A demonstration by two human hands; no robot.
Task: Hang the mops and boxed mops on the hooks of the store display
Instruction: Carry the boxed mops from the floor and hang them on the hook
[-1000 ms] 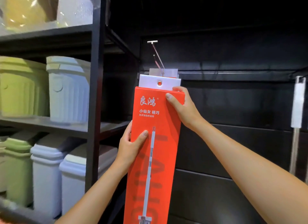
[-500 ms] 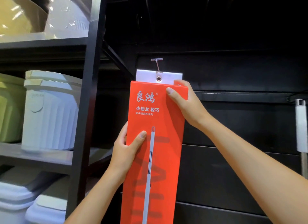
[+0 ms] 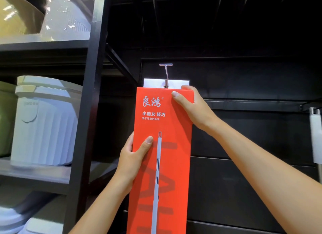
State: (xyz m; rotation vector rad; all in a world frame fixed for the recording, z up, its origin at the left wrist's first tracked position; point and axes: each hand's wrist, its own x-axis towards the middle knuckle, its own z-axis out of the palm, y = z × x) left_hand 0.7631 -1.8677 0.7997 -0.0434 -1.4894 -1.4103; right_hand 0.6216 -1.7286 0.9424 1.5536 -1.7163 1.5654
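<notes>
A tall orange boxed mop [image 3: 163, 164] with white lettering and a printed mop handle stands upright against the black display wall. Its white hang tab [image 3: 153, 83] sits at the top, and the metal hook [image 3: 166, 75] passes through the tab's hole. My left hand [image 3: 134, 157] grips the box's left edge at mid height, thumb across the front. My right hand [image 3: 193, 108] grips the upper right corner, thumb on the front, fingers behind the box.
A black shelf post [image 3: 87, 111] stands left of the box, with white [image 3: 43, 122] and green plastic bins on its shelves. More bare hooks [image 3: 156, 12] stick out of the wall above. A white mop handle [image 3: 315, 138] hangs at the far right.
The box has risen and moved onto the hook, so the hook now runs through the tab hole. The view has tilted upward. Both hands keep their grip.
</notes>
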